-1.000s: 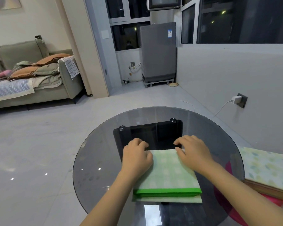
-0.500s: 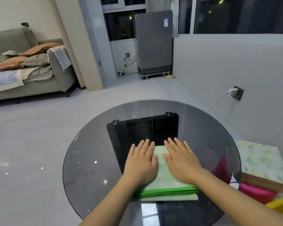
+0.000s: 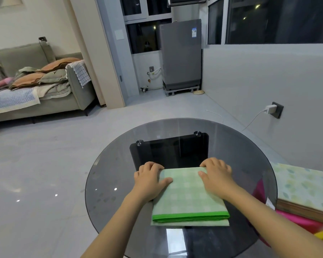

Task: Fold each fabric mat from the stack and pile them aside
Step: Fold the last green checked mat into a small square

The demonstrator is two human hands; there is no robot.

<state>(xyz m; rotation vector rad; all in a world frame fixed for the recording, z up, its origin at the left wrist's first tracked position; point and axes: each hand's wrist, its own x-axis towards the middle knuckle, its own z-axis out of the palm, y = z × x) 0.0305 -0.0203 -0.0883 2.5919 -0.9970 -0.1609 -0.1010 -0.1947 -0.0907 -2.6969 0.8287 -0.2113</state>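
A folded green checked fabric mat [image 3: 188,198] with a bright green border lies on the round glass table [image 3: 108,183], near its front. My left hand [image 3: 149,180] grips the mat's far left corner, fingers curled over the edge and thumb on top. My right hand [image 3: 215,174] grips the far right corner the same way. A stack of mats [image 3: 302,190] with a pale leaf-patterned one on top sits to the right of the table, with pink and yellow mats [image 3: 298,222] showing beneath it.
The table's black base plate [image 3: 168,151] shows through the glass behind the mat. A grey wall with a plugged-in charger [image 3: 270,108] stands to the right. A sofa heaped with cushions [image 3: 35,79] is far left, a grey appliance [image 3: 181,53] at the back.
Half a second ago both hands lay flat, pressing the middle of the mat. Now they have spread apart to the far corners and curled their fingers over the far edge.
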